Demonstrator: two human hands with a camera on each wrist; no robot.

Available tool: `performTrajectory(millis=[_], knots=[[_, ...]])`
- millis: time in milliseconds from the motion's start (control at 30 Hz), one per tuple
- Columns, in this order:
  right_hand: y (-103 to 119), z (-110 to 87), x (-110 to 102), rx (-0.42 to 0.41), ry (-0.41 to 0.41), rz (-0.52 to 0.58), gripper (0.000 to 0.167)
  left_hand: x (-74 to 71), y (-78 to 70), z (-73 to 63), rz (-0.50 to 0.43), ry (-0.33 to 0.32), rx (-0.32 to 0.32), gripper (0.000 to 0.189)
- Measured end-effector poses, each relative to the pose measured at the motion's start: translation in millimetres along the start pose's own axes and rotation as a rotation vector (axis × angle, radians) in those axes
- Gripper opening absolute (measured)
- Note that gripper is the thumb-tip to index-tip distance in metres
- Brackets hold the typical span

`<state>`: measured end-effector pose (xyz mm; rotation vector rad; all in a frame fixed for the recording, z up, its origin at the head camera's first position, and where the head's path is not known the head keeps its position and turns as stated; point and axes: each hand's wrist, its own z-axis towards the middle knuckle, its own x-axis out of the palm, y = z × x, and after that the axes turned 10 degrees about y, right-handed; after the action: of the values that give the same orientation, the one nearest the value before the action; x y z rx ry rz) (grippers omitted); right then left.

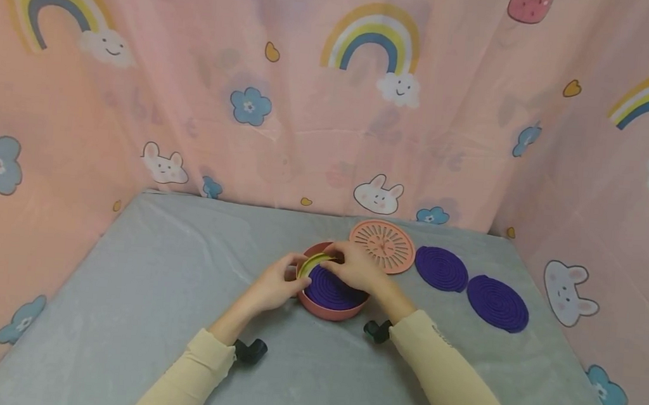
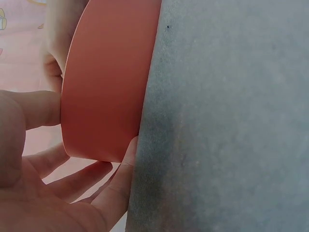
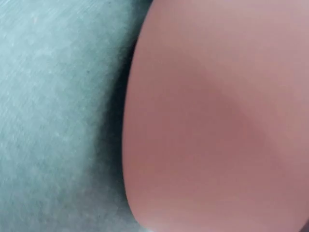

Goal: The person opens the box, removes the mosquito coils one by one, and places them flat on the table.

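A round coral-pink bowl [image 1: 330,313] stands on the table between the hands, with a purple spiral coaster [image 1: 336,289] inside. A yellow-green curved-edged piece [image 1: 309,266] tilts up at the bowl's back left, mostly hidden by the hands. My left hand [image 1: 275,284] grips the bowl's left side; in the left wrist view its thumb [image 2: 41,108] is at the rim and its fingers lie along the outer wall. My right hand [image 1: 356,267] reaches over the bowl and pinches the yellow-green piece. The right wrist view shows mainly the bowl's wall [image 3: 207,125].
Behind the bowl lies a flat peach disc [image 1: 405,253] with slots and a cut-out face. Two more purple spiral coasters [image 1: 441,269] lie to its right. Grey cloth [image 1: 121,313] covers the table, and a pink patterned curtain [image 1: 282,155] encloses it at the back and sides.
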<state>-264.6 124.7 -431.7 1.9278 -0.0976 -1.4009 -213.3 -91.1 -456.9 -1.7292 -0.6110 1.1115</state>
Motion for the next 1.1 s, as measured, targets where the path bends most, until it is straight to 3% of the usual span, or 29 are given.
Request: performTrajectory(millis=[500, 767, 1100], knots=[[0, -3.7, 0, -0.043, -0.016, 0.005, 0.030, 0.4, -0.9, -1.2, -0.009, 0.004, -0.014, 0.048], [0, -4.0, -14, -0.085, -0.017, 0.050, 0.026, -0.4, -1.3, -1.6, -0.007, -0.001, -0.021, 0.048], [-3, -4.2, -31, -0.110, 0.121, -0.003, 0.023, -0.2, -2.4, -0.7, 0.011, -0.007, -0.028, 0.048]])
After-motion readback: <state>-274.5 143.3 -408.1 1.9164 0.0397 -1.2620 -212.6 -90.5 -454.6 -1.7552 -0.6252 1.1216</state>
